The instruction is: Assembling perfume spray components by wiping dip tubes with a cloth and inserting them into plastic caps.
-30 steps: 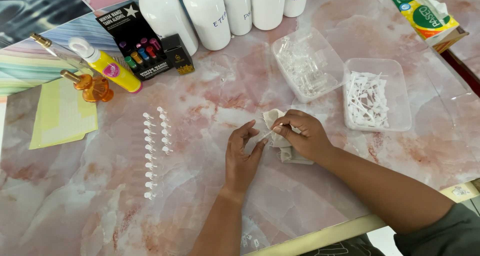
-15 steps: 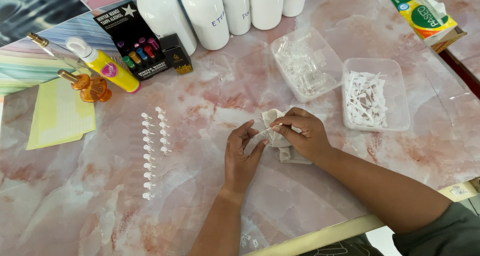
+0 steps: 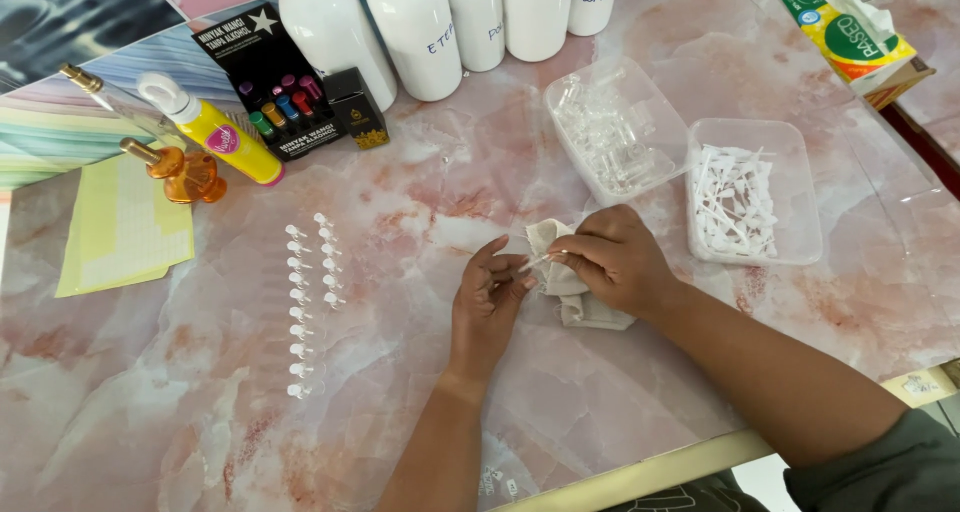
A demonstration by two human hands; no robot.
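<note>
A: Hands?

B: Left hand (image 3: 487,307) and right hand (image 3: 615,259) both pinch a tiny clear vial (image 3: 533,263) between their fingertips, remaining fingers loosely curled. The vial sits between the hands, just above a cloth (image 3: 575,302) under the right palm.

A: Handling?

B: Probably very light, stiff, slick and likely fragile. Pinch it at the ends, gently.

A: Nearby?

B: Rows of capped vials (image 3: 305,307) left of the left hand; two clear trays (image 3: 800,197) beyond the right.

Vials (image 3: 310,307) stand in rows left of the hands; two trays (image 3: 752,194) sit right, bottles (image 3: 415,32) behind, on the worktop (image 3: 150,432).
</note>
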